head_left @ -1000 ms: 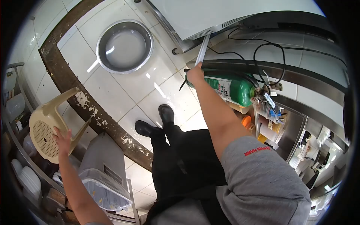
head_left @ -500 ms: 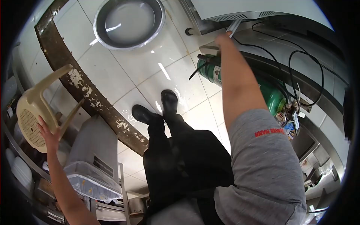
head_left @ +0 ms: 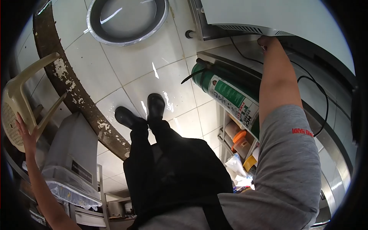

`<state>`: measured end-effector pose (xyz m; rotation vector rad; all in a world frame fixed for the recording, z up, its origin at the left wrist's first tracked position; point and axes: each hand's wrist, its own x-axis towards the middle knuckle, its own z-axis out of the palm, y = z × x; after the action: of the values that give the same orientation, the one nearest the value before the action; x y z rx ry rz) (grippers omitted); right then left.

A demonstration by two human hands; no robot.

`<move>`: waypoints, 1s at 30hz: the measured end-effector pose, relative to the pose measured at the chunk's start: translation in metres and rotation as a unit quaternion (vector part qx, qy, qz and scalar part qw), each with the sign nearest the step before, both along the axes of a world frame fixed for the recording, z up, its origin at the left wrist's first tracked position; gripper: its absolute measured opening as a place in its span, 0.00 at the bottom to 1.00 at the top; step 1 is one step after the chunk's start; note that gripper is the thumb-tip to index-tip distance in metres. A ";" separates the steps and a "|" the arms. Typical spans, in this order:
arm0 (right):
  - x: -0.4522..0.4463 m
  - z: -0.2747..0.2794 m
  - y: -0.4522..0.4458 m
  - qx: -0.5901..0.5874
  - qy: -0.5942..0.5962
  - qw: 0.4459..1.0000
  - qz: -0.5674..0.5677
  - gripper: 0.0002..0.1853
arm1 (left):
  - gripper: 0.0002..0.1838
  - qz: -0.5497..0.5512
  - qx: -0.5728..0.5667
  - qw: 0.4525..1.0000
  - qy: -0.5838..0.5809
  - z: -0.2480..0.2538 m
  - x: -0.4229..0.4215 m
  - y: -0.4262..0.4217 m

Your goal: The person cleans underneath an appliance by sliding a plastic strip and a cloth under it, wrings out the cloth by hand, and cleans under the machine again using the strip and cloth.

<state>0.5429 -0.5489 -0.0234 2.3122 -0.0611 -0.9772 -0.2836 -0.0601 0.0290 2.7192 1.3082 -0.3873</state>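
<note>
My left hand (head_left: 26, 134) lies with outstretched fingers against the perforated seat of a beige plastic stool (head_left: 17, 92) at the left edge. My right hand (head_left: 267, 42) reaches up to the vented lower edge of a white appliance (head_left: 268, 15). Its fingers look curled, with a small pale bit showing beside them; what they hold is mostly hidden. Below the right forearm a green fire extinguisher (head_left: 226, 92) lies on its side, its label partly covered by the arm.
A large metal basin (head_left: 92, 28) of cloudy liquid sits on the wet tiled floor (head_left: 153, 73). A worn brown ledge (head_left: 67, 78) curves along the left, near a grey bin (head_left: 76, 142). Black cables (head_left: 322, 92) hang at right. Shelves below hold orange-lidded containers (head_left: 240, 142).
My right hand has moved right along the appliance's lower edge, and the light bar seen in it earlier is out of sight. The view has shifted right; my left hand stays on the stool.
</note>
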 end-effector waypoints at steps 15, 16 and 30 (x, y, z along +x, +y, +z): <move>-0.012 0.103 -0.036 0.149 -0.124 0.948 -0.254 0.05 | 0.47 0.015 -0.002 0.999 0.029 -0.016 -0.028 0.021; -0.007 0.100 -0.040 0.144 -0.123 0.949 -0.252 0.05 | 0.45 0.007 0.002 0.998 0.055 -0.019 -0.034 0.027; -0.002 0.082 -0.041 0.174 -0.050 0.948 -0.262 0.06 | 0.45 -0.009 -0.007 0.999 0.031 -0.033 -0.053 0.033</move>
<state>0.5404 -0.5898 0.0581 2.7393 -0.6198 -1.2001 -0.3370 -0.0269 -0.0040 2.7296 1.2909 -0.4838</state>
